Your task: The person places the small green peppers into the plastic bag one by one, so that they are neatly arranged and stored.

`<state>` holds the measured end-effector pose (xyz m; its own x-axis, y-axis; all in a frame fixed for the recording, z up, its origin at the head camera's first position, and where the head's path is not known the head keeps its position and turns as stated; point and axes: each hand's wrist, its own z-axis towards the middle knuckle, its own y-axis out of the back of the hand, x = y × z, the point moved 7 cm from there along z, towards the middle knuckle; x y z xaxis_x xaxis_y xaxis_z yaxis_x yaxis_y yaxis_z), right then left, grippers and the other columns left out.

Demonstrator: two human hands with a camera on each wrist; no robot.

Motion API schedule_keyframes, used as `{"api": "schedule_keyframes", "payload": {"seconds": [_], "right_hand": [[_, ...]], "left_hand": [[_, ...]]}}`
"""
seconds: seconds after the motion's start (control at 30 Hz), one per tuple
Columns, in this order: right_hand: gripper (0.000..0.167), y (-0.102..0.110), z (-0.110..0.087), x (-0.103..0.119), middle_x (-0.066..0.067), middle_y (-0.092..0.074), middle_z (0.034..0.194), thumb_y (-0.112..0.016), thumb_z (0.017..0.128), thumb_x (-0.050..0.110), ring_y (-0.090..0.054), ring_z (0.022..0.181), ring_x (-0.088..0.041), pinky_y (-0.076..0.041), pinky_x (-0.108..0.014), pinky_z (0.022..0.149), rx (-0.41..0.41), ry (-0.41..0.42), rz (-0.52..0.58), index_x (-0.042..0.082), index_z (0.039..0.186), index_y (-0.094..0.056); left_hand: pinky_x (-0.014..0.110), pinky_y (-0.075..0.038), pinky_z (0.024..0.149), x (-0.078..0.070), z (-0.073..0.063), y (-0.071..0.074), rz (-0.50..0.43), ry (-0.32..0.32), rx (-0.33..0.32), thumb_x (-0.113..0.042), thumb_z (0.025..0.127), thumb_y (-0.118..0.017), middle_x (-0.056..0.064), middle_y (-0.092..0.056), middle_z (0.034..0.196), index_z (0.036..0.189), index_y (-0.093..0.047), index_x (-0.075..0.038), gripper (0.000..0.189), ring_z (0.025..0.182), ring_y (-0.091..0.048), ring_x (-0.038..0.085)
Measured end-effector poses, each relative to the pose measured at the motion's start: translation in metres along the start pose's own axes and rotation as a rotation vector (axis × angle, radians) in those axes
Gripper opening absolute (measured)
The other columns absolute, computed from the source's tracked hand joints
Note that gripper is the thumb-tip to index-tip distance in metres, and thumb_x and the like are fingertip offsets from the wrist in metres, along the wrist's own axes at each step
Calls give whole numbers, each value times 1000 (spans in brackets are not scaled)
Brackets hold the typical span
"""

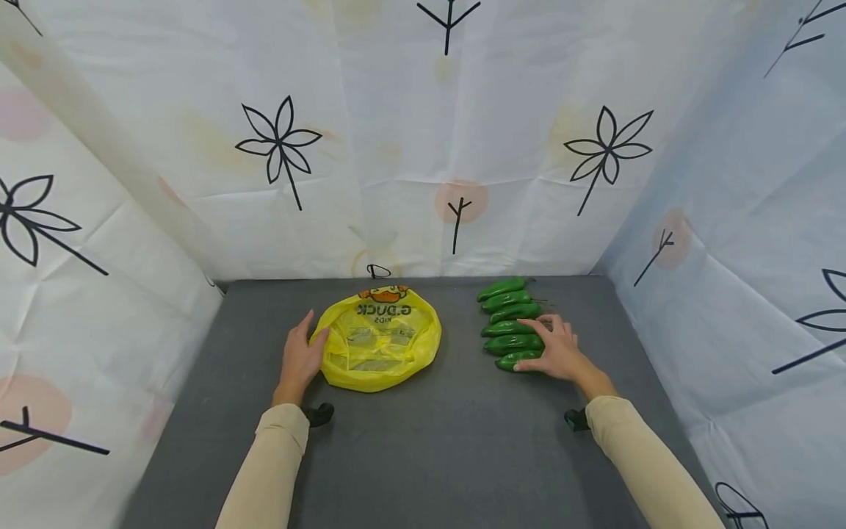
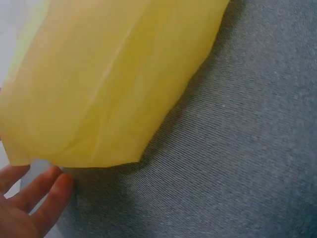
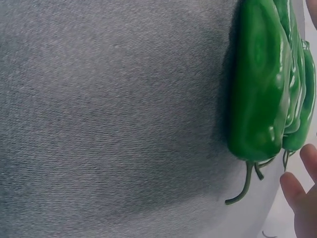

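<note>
Starting closest to you, your two beige sleeves [image 1: 267,463] reach in over the dark grey tabletop [image 1: 449,463], with a dark object [image 1: 320,415] below your left wrist and another by the right. Beyond the cuffs, your right hand [image 1: 558,350] is spread wide over the nearer part of a row of green peppers [image 1: 513,344], thumb at the nearest one and a finger reaching the fourth; you grip none of them in a closed hold. Six peppers lie side by side, running away from you, stems to the right, glossy in the right wrist view.

Across from it, your left hand [image 1: 304,358] is also wide, thumb apart from the fingers, at the left edge of a yellow bag [image 1: 377,349]. Your thumb overlaps its edge in the head view, but you cannot tell whether it touches. That bag lies left of the peppers, well apart from them, its "G.DUCK KIDS" print reading backwards below an orange patch. Farthest off, white cloth [image 1: 396,95] with black line-drawn flowers [image 1: 279,143] rises behind the table.
</note>
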<state>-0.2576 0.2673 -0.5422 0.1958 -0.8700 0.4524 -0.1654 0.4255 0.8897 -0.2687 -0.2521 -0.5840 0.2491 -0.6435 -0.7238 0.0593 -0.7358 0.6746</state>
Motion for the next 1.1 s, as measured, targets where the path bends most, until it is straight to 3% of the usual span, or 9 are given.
{"api": "schedule_keyframes", "payload": {"seconds": [0.27, 0.47, 0.67, 0.9, 1.0, 1.1], "right_hand": [[85, -2, -5, -4, -27, -36, 142, -89, 76, 44, -39, 112, -42, -32, -56, 85, 9, 6, 43, 20, 148, -52], [76, -9, -7, -8, -23, -37, 137, -89, 77, 39, -39, 112, -41, -32, -56, 87, 35, -24, 76, 20, 143, -56], [66, -11, -9, -11, -23, -39, 136, -89, 79, 35, -39, 113, -42, -32, -60, 89, 40, -34, 108, 18, 136, -60], [55, -14, -9, -13, -22, -40, 133, -88, 81, 24, -39, 112, -41, -33, -61, 90, 43, -38, 109, 16, 128, -63], [48, -15, -8, -14, -20, -40, 128, -88, 81, 19, -38, 109, -40, -36, -60, 89, 49, -30, 121, 16, 123, -64], [42, -17, -8, -14, -18, -40, 124, -86, 82, 16, -36, 108, -39, -38, -58, 87, 58, -20, 129, 16, 119, -65]], "left_hand": [[62, -31, 118, 6, -3, -2, -105, 1, -21, -56, 105, -43, 17, -37, 160, 165, -21, -26, 71, 149, -33, 40], [62, -26, 122, 12, -3, -6, -182, 45, -14, -52, 106, -47, 16, -37, 163, 164, -23, -31, 66, 154, -28, 38], [57, -26, 124, 19, -4, -9, -256, 65, -31, -52, 105, -49, 13, -41, 162, 161, -32, -35, 61, 153, -32, 35], [55, -38, 116, 32, -4, -13, -360, 97, -68, -42, 105, -54, 11, -47, 156, 155, -44, -36, 51, 141, -46, 34], [54, -37, 119, 38, -6, -13, -409, 107, -93, -39, 104, -58, 8, -42, 163, 153, -48, -34, 50, 146, -43, 32], [52, -39, 118, 43, -7, -13, -439, 121, -115, -37, 102, -63, 7, -45, 160, 150, -53, -32, 50, 143, -47, 31]]}}
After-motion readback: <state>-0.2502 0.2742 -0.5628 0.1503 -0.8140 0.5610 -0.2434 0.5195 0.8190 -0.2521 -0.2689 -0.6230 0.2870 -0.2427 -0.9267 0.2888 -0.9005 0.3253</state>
